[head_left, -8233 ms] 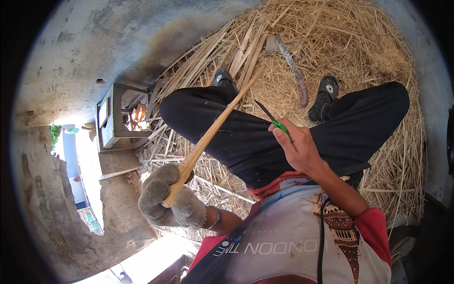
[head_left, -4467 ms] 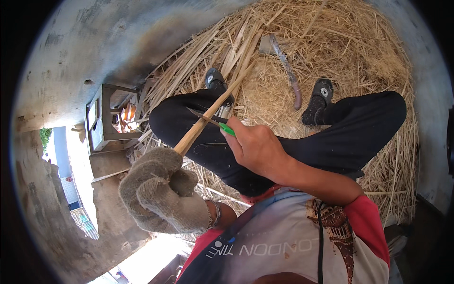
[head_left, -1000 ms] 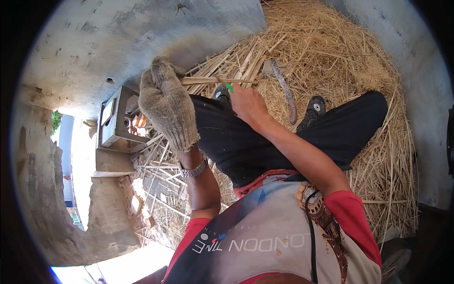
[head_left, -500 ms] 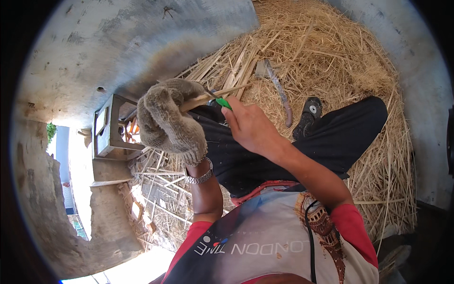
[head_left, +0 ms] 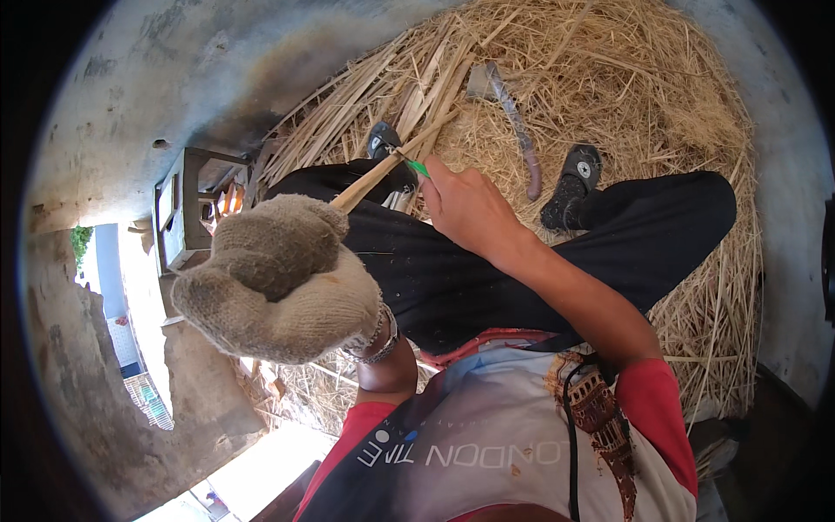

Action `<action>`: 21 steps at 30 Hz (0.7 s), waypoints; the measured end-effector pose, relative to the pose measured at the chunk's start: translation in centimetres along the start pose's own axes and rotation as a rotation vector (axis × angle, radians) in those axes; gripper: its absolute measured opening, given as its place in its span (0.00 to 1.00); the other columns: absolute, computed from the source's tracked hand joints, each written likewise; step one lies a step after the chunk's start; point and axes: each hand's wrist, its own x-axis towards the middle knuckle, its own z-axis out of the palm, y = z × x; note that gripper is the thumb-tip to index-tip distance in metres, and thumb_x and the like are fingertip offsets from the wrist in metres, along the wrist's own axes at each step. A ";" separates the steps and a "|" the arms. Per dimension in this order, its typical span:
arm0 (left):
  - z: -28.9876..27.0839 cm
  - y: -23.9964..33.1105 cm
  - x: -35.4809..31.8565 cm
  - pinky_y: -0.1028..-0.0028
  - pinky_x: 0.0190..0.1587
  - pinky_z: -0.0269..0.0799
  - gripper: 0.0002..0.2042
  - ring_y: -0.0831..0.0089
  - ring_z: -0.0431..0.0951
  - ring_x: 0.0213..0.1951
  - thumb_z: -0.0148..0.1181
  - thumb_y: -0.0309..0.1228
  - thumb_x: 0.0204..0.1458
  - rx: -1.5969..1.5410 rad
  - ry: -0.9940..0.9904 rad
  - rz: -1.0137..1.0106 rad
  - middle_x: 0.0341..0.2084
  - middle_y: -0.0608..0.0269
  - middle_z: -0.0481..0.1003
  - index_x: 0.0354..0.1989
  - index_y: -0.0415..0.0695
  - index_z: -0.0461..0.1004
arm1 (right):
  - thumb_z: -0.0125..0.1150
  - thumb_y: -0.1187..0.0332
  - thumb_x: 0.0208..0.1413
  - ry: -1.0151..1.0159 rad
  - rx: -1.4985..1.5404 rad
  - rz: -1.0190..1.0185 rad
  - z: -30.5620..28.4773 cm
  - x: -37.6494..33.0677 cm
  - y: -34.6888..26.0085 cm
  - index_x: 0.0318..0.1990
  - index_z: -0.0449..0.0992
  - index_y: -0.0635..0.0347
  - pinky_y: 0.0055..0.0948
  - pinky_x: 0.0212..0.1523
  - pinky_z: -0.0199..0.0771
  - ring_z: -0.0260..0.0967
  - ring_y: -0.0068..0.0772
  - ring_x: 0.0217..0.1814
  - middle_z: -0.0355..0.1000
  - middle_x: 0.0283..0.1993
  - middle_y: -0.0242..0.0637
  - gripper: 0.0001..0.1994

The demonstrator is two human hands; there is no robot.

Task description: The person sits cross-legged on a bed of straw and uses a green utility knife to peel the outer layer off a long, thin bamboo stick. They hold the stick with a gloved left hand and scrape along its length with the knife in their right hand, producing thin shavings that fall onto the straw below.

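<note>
My left hand [head_left: 278,274], in a thick, soiled knitted glove, is closed around one end of a pale split-bamboo strip [head_left: 370,183]. The strip slants up and away to the right from the glove. Bare and closed, my right hand [head_left: 474,213] grips a small knife [head_left: 418,168] with a green handle, most of which the fingers cover. The short dark blade lies against the strip, well out from the glove. My black-trousered legs spread out beneath both hands.
A long knife with a brown handle [head_left: 519,130] lies on the heap of straw and shavings [head_left: 626,83], beside a grey block [head_left: 480,83]. Longer strips [head_left: 348,100] lean along the left wall. A metal box frame [head_left: 178,213] stands at the left by a broken wall opening.
My gloved left hand has drawn back down and left, toward me, pulling the strip along. My right hand and the knife stay nearly in place, so more strip shows between the hands.
</note>
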 end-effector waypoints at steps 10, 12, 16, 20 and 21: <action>-0.7 -0.2 1.8 0.70 0.08 0.64 0.16 0.68 0.62 0.06 0.47 0.45 0.61 -0.072 -0.037 -0.007 0.07 0.60 0.64 0.31 0.44 0.63 | 0.49 0.63 0.65 -0.045 -0.040 -0.028 0.5 0.7 0.6 0.38 0.68 0.64 0.54 0.28 0.72 0.72 0.65 0.25 0.71 0.20 0.57 0.11; -0.1 0.4 1.7 0.70 0.07 0.62 0.18 0.69 0.62 0.06 0.47 0.46 0.61 -0.015 -0.010 -0.004 0.07 0.61 0.64 0.28 0.45 0.63 | 0.49 0.63 0.65 -0.100 0.017 -0.039 -0.2 -0.4 -1.4 0.37 0.67 0.64 0.54 0.28 0.73 0.72 0.65 0.25 0.71 0.20 0.56 0.12; -0.5 2.2 2.6 0.74 0.08 0.60 0.22 0.73 0.61 0.07 0.51 0.49 0.62 -0.046 0.033 0.093 0.07 0.64 0.61 0.19 0.48 0.62 | 0.50 0.63 0.65 -0.148 0.167 -0.178 -2.9 -2.3 -5.8 0.36 0.67 0.64 0.53 0.28 0.73 0.73 0.62 0.24 0.71 0.19 0.55 0.12; 1.7 2.8 1.7 0.77 0.09 0.51 0.18 0.79 0.55 0.06 0.49 0.46 0.61 0.095 0.228 0.172 0.06 0.70 0.58 0.23 0.48 0.68 | 0.52 0.64 0.64 -0.148 0.215 -0.151 -2.8 -3.2 -6.6 0.36 0.66 0.64 0.53 0.26 0.73 0.73 0.61 0.24 0.70 0.18 0.53 0.11; 1.9 2.8 1.7 0.77 0.09 0.52 0.18 0.80 0.55 0.06 0.49 0.46 0.61 0.103 0.202 0.169 0.06 0.70 0.59 0.24 0.47 0.68 | 0.52 0.64 0.64 -0.120 0.158 -0.108 -2.3 -2.9 -5.9 0.36 0.66 0.64 0.54 0.25 0.73 0.73 0.61 0.24 0.70 0.19 0.54 0.11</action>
